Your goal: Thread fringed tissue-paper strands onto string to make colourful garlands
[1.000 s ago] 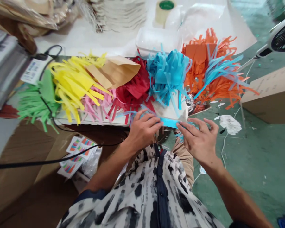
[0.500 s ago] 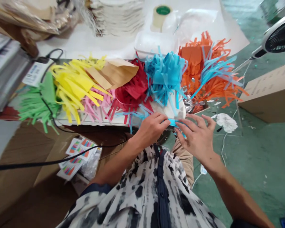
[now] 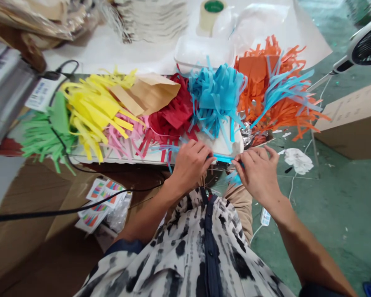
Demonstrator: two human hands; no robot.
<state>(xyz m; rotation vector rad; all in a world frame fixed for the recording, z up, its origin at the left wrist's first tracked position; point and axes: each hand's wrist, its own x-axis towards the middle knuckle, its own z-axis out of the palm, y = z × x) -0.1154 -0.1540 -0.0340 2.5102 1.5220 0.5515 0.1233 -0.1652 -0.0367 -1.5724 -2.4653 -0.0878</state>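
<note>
Between my hands, at the table's front edge, stretches a narrow blue paper tassel (image 3: 223,158), its fringed ends spreading out past each hand. My left hand (image 3: 194,159) pinches its left part, and my right hand (image 3: 256,169) is closed on its right part. The fingertips partly hide the paper. Just beyond lies a heap of blue tassels (image 3: 216,93). Red tassels (image 3: 174,113) lie to its left, orange tassels (image 3: 255,76) to its right, with a loose light-blue fringe (image 3: 278,88) on top of the orange.
Farther left are yellow (image 3: 94,99), pink (image 3: 123,140) and green tassels (image 3: 46,132), plus a brown paper piece (image 3: 154,93). A white tray (image 3: 204,51) and tape roll (image 3: 212,16) stand behind. A black cable (image 3: 64,212) crosses at left; a fan (image 3: 369,49) and carton (image 3: 352,119) are at right.
My right hand has gone from spread fingers to closed on the blue tassel. The strip between my hands now looks straighter and more stretched, with fringe hanging below my right hand.
</note>
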